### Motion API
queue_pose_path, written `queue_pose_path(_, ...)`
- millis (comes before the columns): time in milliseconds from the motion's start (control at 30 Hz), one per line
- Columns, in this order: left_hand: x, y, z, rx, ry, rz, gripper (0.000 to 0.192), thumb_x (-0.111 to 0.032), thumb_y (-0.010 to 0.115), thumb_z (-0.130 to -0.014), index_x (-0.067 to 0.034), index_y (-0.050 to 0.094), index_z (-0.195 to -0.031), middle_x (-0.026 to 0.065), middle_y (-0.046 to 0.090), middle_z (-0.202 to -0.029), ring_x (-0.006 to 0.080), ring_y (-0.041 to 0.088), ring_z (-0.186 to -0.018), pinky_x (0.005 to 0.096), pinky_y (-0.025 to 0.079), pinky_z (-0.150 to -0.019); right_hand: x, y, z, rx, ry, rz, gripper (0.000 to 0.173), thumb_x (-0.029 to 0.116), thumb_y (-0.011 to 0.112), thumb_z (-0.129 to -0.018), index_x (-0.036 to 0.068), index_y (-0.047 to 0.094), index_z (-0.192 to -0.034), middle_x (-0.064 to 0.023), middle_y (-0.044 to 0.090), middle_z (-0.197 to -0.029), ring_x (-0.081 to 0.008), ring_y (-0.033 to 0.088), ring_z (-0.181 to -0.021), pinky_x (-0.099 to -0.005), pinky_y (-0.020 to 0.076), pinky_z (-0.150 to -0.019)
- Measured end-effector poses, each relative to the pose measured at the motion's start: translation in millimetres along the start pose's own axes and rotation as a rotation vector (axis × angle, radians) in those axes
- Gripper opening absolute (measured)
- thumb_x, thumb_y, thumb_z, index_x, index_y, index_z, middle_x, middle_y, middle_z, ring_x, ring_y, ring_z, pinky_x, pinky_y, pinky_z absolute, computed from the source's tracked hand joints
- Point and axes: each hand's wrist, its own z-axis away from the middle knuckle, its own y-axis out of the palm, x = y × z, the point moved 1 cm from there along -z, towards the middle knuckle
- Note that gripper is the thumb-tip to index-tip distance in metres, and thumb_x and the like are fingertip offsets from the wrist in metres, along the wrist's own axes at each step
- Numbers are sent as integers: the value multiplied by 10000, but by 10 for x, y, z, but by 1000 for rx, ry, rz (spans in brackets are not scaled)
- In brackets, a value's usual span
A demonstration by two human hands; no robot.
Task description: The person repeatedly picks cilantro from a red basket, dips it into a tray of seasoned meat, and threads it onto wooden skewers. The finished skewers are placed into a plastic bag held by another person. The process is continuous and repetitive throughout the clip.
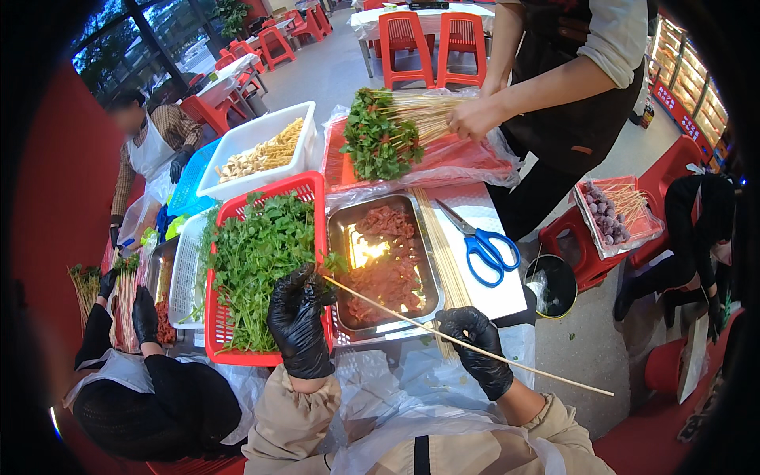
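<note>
My right hand point(478, 350), in a black glove, grips a long bamboo skewer point(404, 314) whose blunt end juts out to the lower right. At the skewer's other end my left hand point(300, 326), also gloved, is closed on a coriander sprig point(336, 262), with a small reddish bit, perhaps meat, at the tip. The fingers partly hide this spot. Behind my left hand, a red plastic basket point(320, 214) holds leafy coriander point(261, 237). Between my hands and beyond them, a steel tray point(436, 285) contains sliced raw meat point(386, 273).
Bare bamboo skewers point(442, 255) and blue-handled scissors point(490, 252) lie right of the tray. Across the table, a co-worker's hands point(475, 116) hold a bundle of coriander skewers point(380, 136) over a red tray point(457, 163). Another co-worker's gloved hand point(144, 314) is at left. A bucket point(552, 285) stands at right.
</note>
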Motion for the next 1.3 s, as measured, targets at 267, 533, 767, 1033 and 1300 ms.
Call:
queue_pose_path(267,8,6,4,-3,7,14,223,60,527,-806,8,547,-1022,93,590,-991,129,568,-788,262,498,-654,-16,-10,15,0,46,-49,187,-29,563,-791,17,554,-973,-75,609,-933,-106,563,-821,-232,459,-718)
queue_pose_path(533,-211,112,-426,-18,96,-18,194,-57,550,-832,14,554,-1012,73,598,-863,128,552,-691,261,461,-639,20,-52,2,-19,88,22,165,-19,563,-794,-3,565,-959,-80,607,-882,-126,566,-790,-249,461,-699)
queue_pose_path(767,92,14,-1891,-233,319,161,112,-52,626,-776,-15,583,-873,67,584,-769,159,558,-610,255,490,-524,9,-161,-9,-72,104,-9,142,-2,556,-815,-4,566,-957,-64,607,-880,-91,558,-734,-226,468,-658)
queue_pose_path(1033,929,1002,-2575,-343,419,-405,161,-188,626,-754,-46,550,-746,116,597,-665,231,582,-583,333,459,-554,-76,-448,18,-204,119,-87,144,-21,532,-819,-8,559,-960,-71,604,-895,-102,572,-725,-233,492,-639)
queue_pose_path(1300,1133,1585,-2258,-328,343,-834,259,-289,596,-756,-47,534,-824,178,612,-775,368,580,-758,434,448,-675,-217,-726,82,-289,140,-215,160,-40,509,-823,12,529,-973,-79,592,-960,-102,553,-770,-228,478,-668)
